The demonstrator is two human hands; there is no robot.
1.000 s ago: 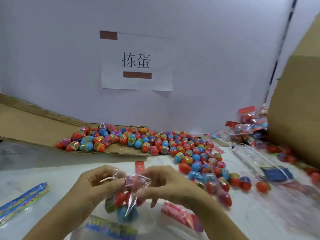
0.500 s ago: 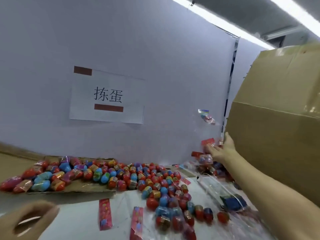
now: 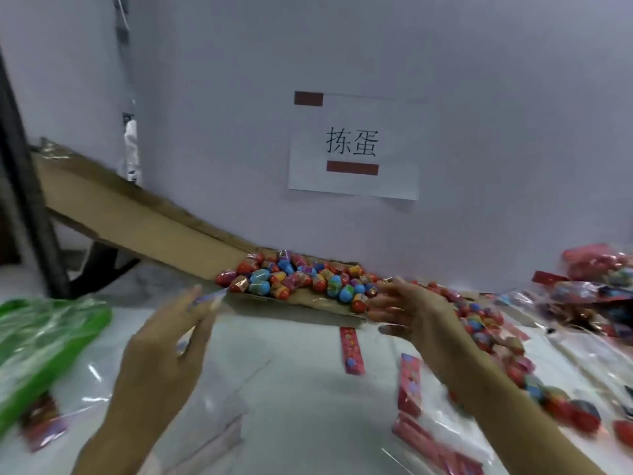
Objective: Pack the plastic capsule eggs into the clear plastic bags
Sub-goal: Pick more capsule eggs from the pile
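The left hand [image 3: 168,341] is raised above the worktop [image 3: 301,389], its fingers [image 3: 191,299] extended upward and pinching a thin clear plastic bag [image 3: 209,298] with a printed strip at its top edge; motion blur hides how firmly the bag is gripped. The right hand [image 3: 411,313] reaches forward with its fingers [image 3: 380,298] spread and relaxed, holding nothing, the tips just at the near edge of the pile of capsule eggs [image 3: 298,279].

That pile, in red, blue, yellow and pink, rests on a flat sheet of cardboard [image 3: 137,221] that slopes up to the left along the wall. More eggs [image 3: 479,323] trail down the right side of the worktop, partly behind the right forearm, with a few red ones [image 3: 582,414] near the right edge. Red printed header cards [image 3: 350,349] lie on the white surface between the hands and below the right wrist, among flat clear bags [image 3: 219,426]. Filled bags [image 3: 603,279] are heaped at the far right. A green plastic bag [image 3: 41,341] lies at the left edge. On the wall hangs a white paper sign [image 3: 352,145] with two dark characters, fixed by brown tape.
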